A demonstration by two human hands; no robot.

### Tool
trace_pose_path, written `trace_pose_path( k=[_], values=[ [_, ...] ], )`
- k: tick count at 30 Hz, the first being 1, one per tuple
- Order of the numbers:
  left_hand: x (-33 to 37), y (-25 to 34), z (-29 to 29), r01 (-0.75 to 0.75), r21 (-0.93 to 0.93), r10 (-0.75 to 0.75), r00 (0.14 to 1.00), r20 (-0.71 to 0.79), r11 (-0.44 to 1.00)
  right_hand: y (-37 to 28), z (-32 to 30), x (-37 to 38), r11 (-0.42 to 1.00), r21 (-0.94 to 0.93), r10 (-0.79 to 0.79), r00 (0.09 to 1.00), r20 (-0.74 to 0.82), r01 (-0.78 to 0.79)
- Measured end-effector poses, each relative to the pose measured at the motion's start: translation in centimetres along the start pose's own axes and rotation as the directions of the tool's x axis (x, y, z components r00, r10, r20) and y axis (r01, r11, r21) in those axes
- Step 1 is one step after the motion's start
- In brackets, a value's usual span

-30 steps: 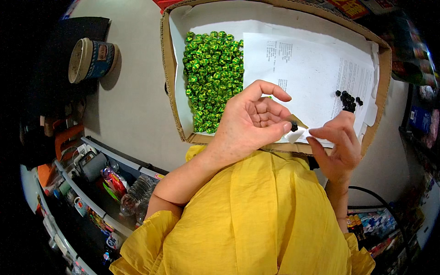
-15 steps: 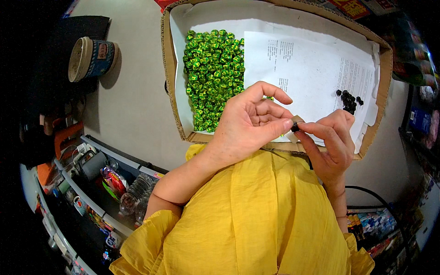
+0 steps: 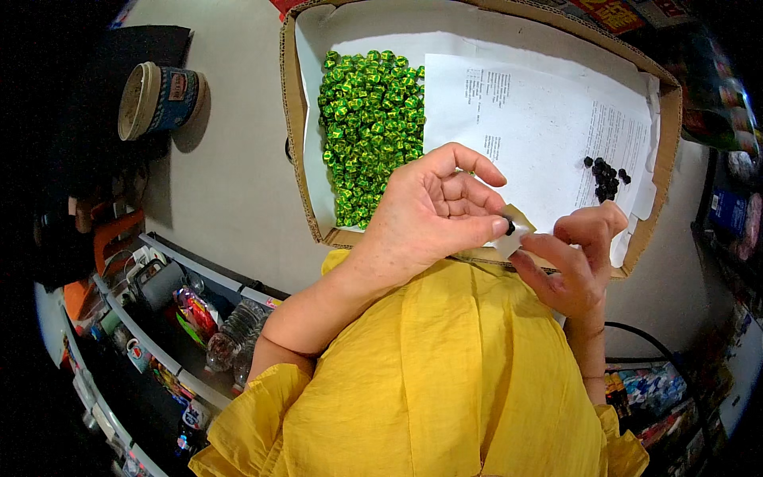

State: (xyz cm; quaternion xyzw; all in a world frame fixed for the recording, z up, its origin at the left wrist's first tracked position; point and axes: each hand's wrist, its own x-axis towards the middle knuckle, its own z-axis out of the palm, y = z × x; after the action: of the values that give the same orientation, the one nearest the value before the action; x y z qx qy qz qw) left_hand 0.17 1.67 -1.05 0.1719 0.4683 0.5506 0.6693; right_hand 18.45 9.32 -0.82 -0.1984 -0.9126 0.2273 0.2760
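Note:
My left hand (image 3: 425, 211) pinches a small black ball (image 3: 509, 227) and a little square wrapper (image 3: 520, 221) between thumb and fingers; its other fingers curl loosely. The wrapper's pale side shows, standing up around the ball. My right hand (image 3: 579, 258) is closed at the wrapper's lower right edge, thumb and index finger on it. Both hands are over the near side of a shallow cardboard box (image 3: 291, 127). Inside, a pile of green foil-wrapped balls (image 3: 369, 135) fills the left part. Several bare black balls (image 3: 606, 180) lie on a printed white sheet (image 3: 544, 119) at the right.
On the grey table (image 3: 238, 95) a used plastic tub (image 3: 163, 102) stands at the far left. Left of my body a shelf rail (image 3: 195, 266) fronts plastic bottles (image 3: 237, 334) and packets. More packaged goods (image 3: 648, 385) sit at the lower right.
The wrapper has opened up and turned its pale side into view. My right fingers have shifted from the ball down to the wrapper's edge. The left hand has hardly moved.

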Motion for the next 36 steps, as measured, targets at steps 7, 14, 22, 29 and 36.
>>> trace_pose_path(
  k=[7, 14, 22, 29, 36],
  values=[
    [-0.2, 0.4, 0.2, 0.012, 0.040, -0.012, 1.000, -0.002, 0.999, -0.3, -0.1, 0.6, 0.999, -0.008, -0.039, 0.999, 0.027, 0.039],
    [-0.1, 0.6, 0.3, 0.025, 0.098, -0.027, 0.999, 0.020, 0.995, -1.2, 0.1, 1.3, 0.975, 0.100, 0.198, 0.980, -0.001, -0.197],
    [-0.2, 0.7, 0.3, 0.095, 0.012, -0.096, 0.995, 0.008, 0.995, -2.2, -1.2, 1.5, 0.891, 0.302, 0.375, 0.925, -0.065, -0.340],
    [-0.2, 0.8, 0.5, 0.062, 0.035, -0.062, 0.998, 0.024, 0.997, -1.9, -0.6, 1.1, 0.975, 0.044, 0.213, 0.975, 0.055, -0.216],
    [-0.2, 1.1, 0.5, 0.068, 0.089, -0.073, 0.996, 0.047, 0.994, -1.9, -0.7, 1.5, 0.945, 0.162, 0.277, 0.958, 0.068, -0.285]
  ],
)
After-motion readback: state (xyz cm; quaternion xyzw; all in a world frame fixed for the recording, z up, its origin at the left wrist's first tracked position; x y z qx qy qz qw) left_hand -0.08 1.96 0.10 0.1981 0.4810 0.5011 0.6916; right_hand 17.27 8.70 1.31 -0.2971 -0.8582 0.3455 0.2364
